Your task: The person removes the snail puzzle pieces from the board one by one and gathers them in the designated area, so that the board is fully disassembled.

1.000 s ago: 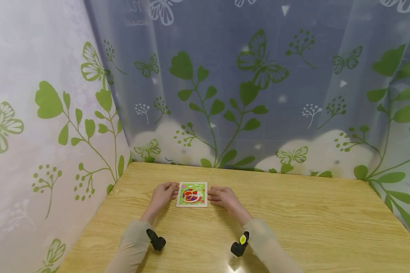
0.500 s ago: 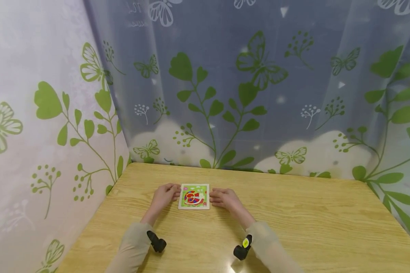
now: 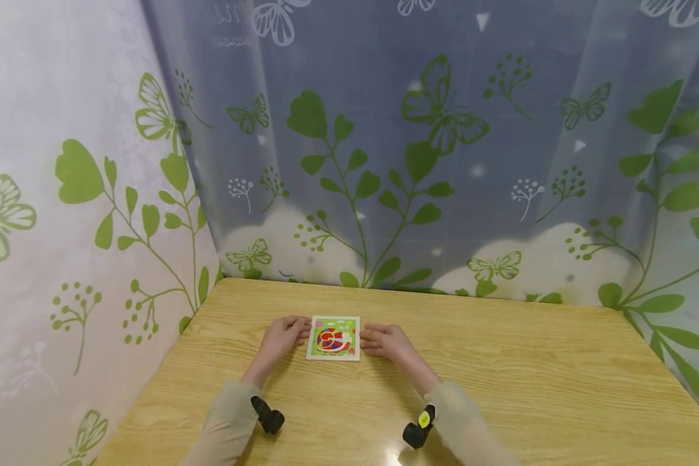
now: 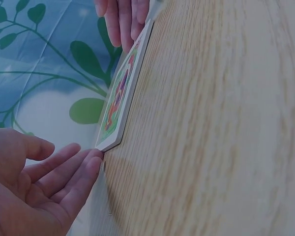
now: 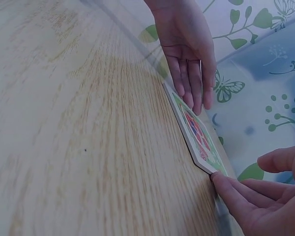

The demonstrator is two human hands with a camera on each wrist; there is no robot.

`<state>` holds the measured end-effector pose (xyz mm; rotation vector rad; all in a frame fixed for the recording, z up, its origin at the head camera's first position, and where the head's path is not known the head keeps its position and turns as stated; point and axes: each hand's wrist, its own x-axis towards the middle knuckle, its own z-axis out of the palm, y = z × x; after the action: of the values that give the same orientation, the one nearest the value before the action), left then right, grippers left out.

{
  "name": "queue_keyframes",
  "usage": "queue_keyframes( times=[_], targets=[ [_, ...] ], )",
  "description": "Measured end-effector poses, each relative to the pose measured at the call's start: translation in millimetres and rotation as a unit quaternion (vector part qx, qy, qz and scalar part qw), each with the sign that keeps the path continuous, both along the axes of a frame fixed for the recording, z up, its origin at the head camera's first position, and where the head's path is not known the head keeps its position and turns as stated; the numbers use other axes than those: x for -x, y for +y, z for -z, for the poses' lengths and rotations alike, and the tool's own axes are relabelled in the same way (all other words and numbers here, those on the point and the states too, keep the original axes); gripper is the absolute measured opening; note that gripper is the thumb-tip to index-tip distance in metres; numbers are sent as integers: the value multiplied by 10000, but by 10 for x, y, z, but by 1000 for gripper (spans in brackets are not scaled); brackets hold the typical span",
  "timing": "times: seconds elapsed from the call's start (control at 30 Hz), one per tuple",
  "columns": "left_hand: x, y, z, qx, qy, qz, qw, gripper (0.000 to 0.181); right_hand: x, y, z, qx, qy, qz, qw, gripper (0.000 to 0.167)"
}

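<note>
A square snail picture puzzle [image 3: 333, 338] with a pale frame lies flat on the wooden table. My left hand [image 3: 283, 336] is at its left side; in the left wrist view, relaxed fingers [image 4: 78, 189] reach the board's near corner, thumb apart. My right hand [image 3: 387, 342] lies at the opposite side. Seen from the right wrist, a fingertip of that hand [image 5: 265, 201] meets the corner of the puzzle [image 5: 199, 132], and the thumb is held away from it. Neither hand curls round the board.
The table [image 3: 530, 375] meets a blue-grey patterned cloth [image 3: 373, 194] at the back and a pale one [image 3: 93, 226] on the left. Black wrist cameras [image 3: 267, 415] are strapped over both sleeves.
The puzzle has slid a little to the right and towards me, and both hands have shifted along with it at its sides. The head view has moved slightly.
</note>
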<state>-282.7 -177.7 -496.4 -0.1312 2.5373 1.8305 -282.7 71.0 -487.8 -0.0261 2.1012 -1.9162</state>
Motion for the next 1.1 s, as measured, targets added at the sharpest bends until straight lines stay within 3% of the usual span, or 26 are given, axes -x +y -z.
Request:
queue_keyframes(
  times=[0.43, 0.77, 1.1],
  targets=[
    [-33, 53, -3, -13, -28, 54, 10000, 33, -52, 74, 4, -47, 48, -10, 10000, 41],
    [-81, 131, -57, -78, 36, 196, 9998, 34, -76, 243, 26, 172, 416, -489, 9978, 48],
    [-74, 208, 0, -228, -45, 334, 9992, 33, -132, 282, 0, -159, 169, -29, 9997, 43]
  ],
)
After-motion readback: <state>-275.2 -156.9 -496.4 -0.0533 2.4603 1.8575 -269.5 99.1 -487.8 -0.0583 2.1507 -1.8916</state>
